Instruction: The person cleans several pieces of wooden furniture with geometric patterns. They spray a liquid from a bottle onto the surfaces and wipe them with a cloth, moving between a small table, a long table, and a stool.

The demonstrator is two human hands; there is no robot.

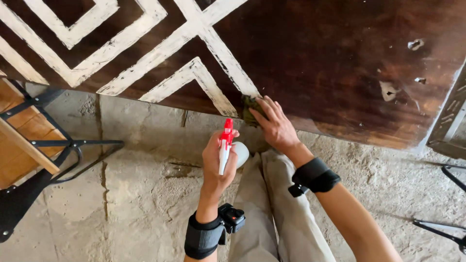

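A dark brown wooden tabletop (330, 63) with worn white painted lines fills the upper part of the view. My right hand (274, 125) presses a green cloth (249, 109) flat against the tabletop's near edge. My left hand (217, 162) grips a white spray bottle with a red nozzle (226, 143), held upright just below the table edge and left of the cloth. Both wrists wear black straps; the left one carries a small black device.
A wooden chair with a black metal frame (34, 145) stands at the left on the cracked concrete floor (136, 194). Thin black metal legs (444, 228) show at the right edge. My trouser legs lie between my arms.
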